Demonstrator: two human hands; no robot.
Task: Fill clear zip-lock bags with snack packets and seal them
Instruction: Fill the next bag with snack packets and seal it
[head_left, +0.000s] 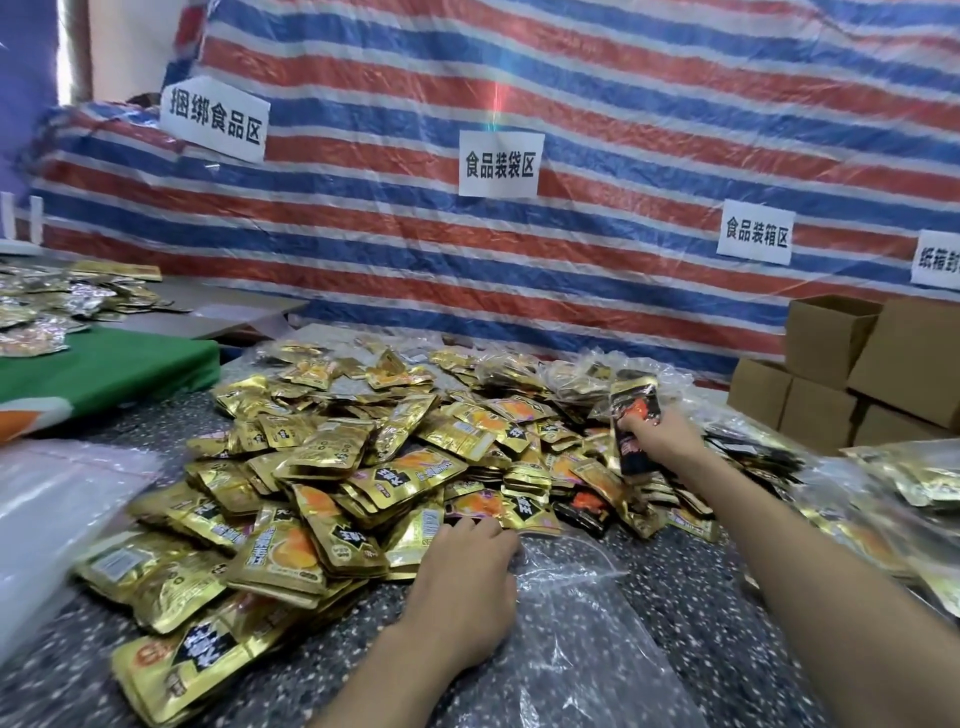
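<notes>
Head view of a packing bench. A clear zip-lock bag is laid flat and crinkled on the dark speckled table. Its long axis runs from the near edge away towards the heap, and its mouth end is turned towards the heap. That end is covered by the left hand, which is laid palm down with the fingers loosely extended. The fingertips touch the nearest gold packets; nothing is seen to be pinched.

The heap of gold snack packets is spread across the middle of the table. Each packet is a flat, shiny foil pouch with a black label and an orange picture. The packets lie overlapped and point in no common direction. A few black packets are mixed in at the right side of the heap.

A small bundle of black packets, printed in red-orange, is gripped about its middle by the right hand, with the fingers curled round it. The bundle is held above the heap's far right part. Its long axis is nearly upright, with the upper end tilted away towards the striped tarpaulin.

Paper labels are fixed to the tarpaulin. Cardboard boxes are stacked at the far right.
</notes>
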